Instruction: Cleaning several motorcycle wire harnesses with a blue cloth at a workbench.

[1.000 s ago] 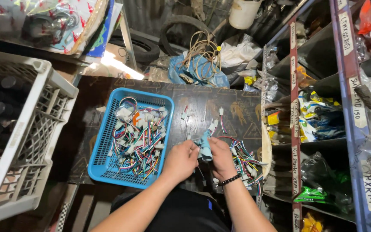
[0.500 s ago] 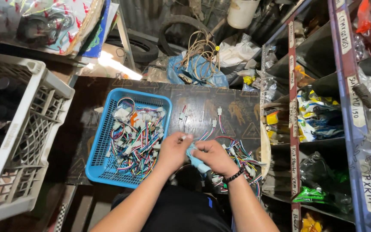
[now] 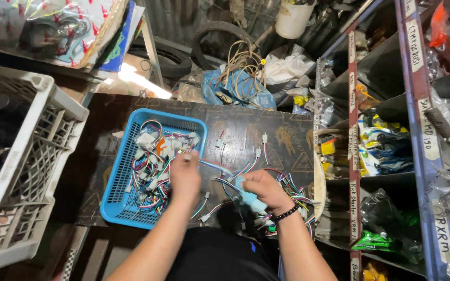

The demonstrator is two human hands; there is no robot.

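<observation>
My left hand (image 3: 185,176) hangs over the right rim of a blue plastic basket (image 3: 120,200) and pinches a small white connector with coloured wires (image 3: 212,166) trailing to the right. The basket holds several wire harnesses with white plugs (image 3: 154,156). My right hand (image 3: 264,190), with a dark beaded bracelet on the wrist, grips a light blue tool (image 3: 247,196) over a dark board (image 3: 282,138). A tangled pile of coloured wires (image 3: 292,195) lies just right of that hand.
A white slatted crate (image 3: 24,166) stands at the left. Shelves with bags and parts (image 3: 391,140) rise at the right. Beyond the board lie a blue bag with coiled cable (image 3: 240,78), a tyre (image 3: 214,44) and a white bucket (image 3: 292,18). Loose short leads (image 3: 260,145) dot the board.
My left hand has moved left from beside the right hand to the basket's rim, carrying a connector with its wires. The right hand stays on the blue tool.
</observation>
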